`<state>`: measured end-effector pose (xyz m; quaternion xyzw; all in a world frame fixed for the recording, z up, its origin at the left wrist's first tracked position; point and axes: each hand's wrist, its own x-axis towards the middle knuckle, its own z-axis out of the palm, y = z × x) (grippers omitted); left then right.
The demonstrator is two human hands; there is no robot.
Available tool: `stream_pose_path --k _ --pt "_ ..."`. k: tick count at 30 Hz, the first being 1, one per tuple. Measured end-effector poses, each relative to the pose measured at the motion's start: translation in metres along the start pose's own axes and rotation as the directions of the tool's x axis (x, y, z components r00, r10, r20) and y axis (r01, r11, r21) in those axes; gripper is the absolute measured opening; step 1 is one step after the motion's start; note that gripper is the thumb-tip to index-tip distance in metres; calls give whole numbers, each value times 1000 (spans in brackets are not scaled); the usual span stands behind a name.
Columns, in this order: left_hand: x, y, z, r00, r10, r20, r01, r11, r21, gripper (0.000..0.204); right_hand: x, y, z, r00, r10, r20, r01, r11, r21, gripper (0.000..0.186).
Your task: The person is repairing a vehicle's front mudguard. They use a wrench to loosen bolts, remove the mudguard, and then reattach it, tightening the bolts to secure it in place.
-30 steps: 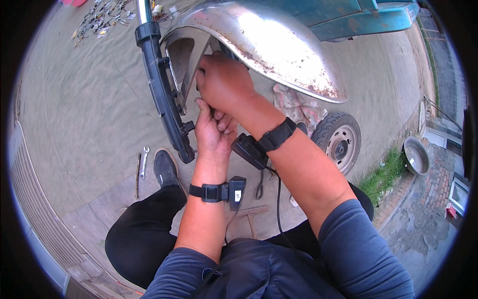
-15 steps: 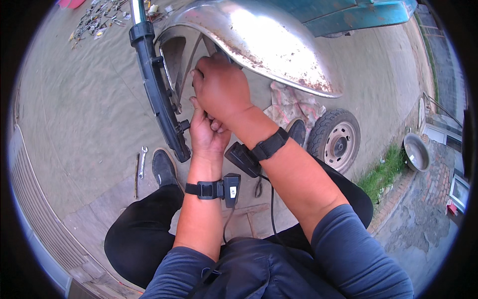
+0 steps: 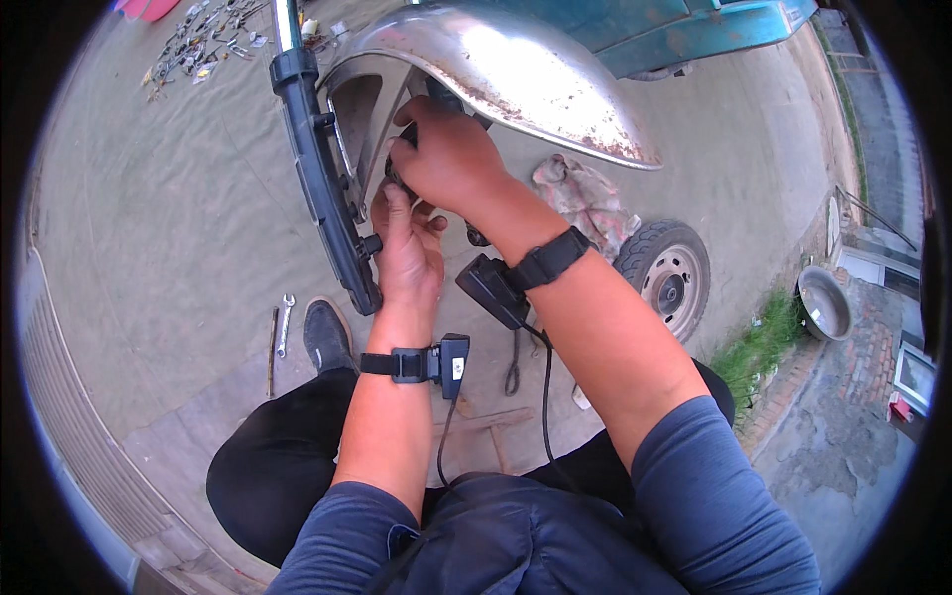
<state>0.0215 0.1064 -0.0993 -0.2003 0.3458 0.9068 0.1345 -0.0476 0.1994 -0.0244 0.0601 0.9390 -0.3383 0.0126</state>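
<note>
Beneath a shiny metal fender (image 3: 516,74) with rust along its edge, both my hands are together at the wheel fork. My right hand (image 3: 451,159) is closed, its fingers curled over a dark part (image 3: 397,174) that it mostly hides. Lower and to the left, my left hand (image 3: 409,248) has its thumb up and its fingers bent near that same part; what it holds is hidden. Close beside it on the left, a black fork leg (image 3: 322,188) slants down. A grey metal brace (image 3: 382,129) runs under the fender.
An open-end wrench (image 3: 287,325) and a thin rod (image 3: 273,352) lie by my left shoe (image 3: 327,335). A stained rag (image 3: 585,203) and a tyred wheel (image 3: 669,283) are to the right. Scattered tools (image 3: 203,45) lie far left; a teal vehicle body (image 3: 694,40) stands behind. Cables hang from my wrists.
My hands have shifted slightly upward, and the left one's fingers have loosened. The dark part shows more between them. My right shoe, seen beside the rag before, has gone from there.
</note>
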Motion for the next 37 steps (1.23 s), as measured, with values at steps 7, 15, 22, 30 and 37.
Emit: stream_pose_path --k 7,15,22,30,37 --pt "7 1 11 967 240 82 -254 923 291 76 -57 17 -47 996 -81 42 77 992 97 52" --pt "12 -3 7 959 284 22 -272 889 369 69 -124 -21 -199 947 92 307 -110 993 43 35" --pt "22 -10 0 932 349 98 -355 826 438 63 -98 -22 -189 833 -415 -365 356 908 -220 56" --pt "22 -4 15 919 390 61 -368 790 491 57 -93 -22 -173 857 -439 -271 387 894 -223 45" --pt "27 -6 12 902 423 83 -397 741 542 58 -93 -13 -171 841 -442 -312 394 896 -206 46"
